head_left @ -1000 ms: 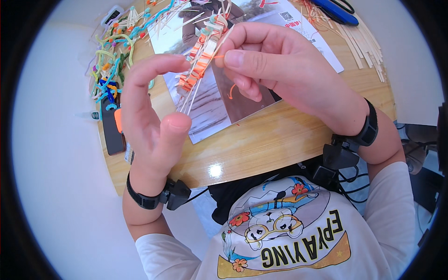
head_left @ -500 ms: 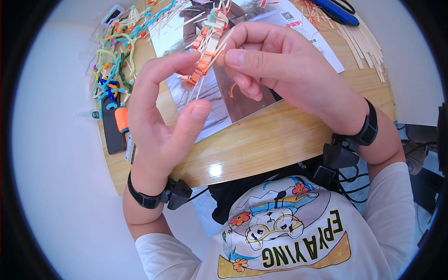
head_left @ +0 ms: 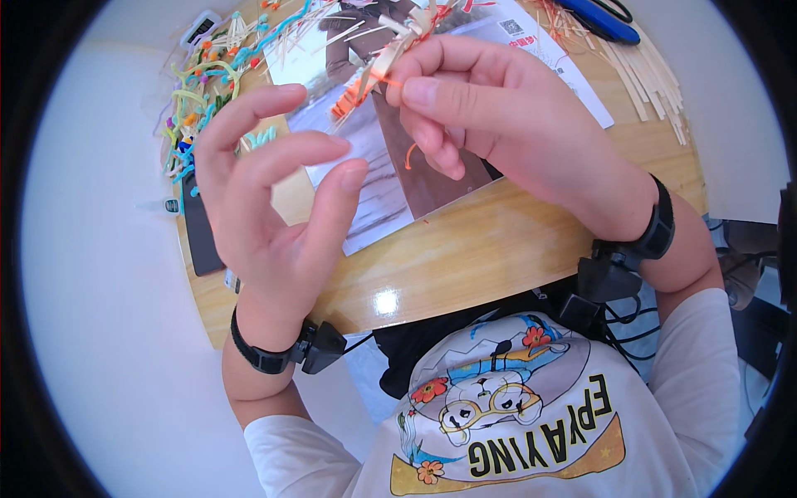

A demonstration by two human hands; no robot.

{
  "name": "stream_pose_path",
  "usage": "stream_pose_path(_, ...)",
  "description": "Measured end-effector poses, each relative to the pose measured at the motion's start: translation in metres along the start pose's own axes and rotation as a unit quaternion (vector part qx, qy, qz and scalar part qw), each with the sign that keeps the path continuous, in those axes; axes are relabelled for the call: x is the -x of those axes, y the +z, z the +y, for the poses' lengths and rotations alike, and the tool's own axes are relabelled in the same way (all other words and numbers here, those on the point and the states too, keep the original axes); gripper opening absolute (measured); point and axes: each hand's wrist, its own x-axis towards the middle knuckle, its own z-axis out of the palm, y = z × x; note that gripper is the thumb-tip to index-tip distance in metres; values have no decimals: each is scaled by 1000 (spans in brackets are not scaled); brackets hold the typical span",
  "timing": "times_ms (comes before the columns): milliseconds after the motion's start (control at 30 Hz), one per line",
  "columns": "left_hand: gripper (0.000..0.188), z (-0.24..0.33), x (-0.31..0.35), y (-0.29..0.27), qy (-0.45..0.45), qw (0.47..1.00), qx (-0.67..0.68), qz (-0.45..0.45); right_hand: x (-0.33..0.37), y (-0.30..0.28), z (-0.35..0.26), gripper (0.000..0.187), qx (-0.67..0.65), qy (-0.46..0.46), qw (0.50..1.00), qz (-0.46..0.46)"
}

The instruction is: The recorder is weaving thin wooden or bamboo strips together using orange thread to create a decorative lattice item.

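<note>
Bundle: you held a small bundle of pale straw strips [head_left: 390, 54] bound with orange cord [head_left: 347, 101], raised above the far middle of the round wooden table [head_left: 465, 257].
Long axis: it ran on a slant, the orange-wrapped end pointing down toward your left hand, the splayed strip ends pointing up toward the table's far edge.
Right hand: your right hand [head_left: 506, 124] pinched the bundle between thumb and forefinger, closed on it near the middle; a loose orange tail hung below the fingers.
Left hand: your left hand [head_left: 266, 199] was open, fingers curled and spread, holding nothing, just beside the bundle's lower end without touching it.
Change: a second earlier your left fingers were at the lower end of the bundle; now they had come off it and drawn back toward you.
Beneath: printed sheets [head_left: 374, 191] lay on the table under the hands.
Left edge: a tangle of coloured pipe cleaners [head_left: 203, 91].
Far right edge: loose straw strips [head_left: 652, 79] and blue-handled scissors [head_left: 598, 18].
</note>
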Motion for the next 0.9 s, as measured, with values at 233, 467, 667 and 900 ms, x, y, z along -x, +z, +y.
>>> stream_pose_path(233,31,9,-7,2,50,984,-153,-76,-1,-5,2,19,-55,10,998,4)
stream_pose_path(467,22,5,-5,7,95,976,-175,-87,-1,-3,5,20,-55,6,998,-33)
stream_pose_path(667,11,12,-6,8,42,993,-93,-64,-2,-5,4,19,-37,20,999,-22)
stream_pose_path(900,19,2,-3,10,32,997,-49,-46,-2,-1,4,17,-38,45,998,1)
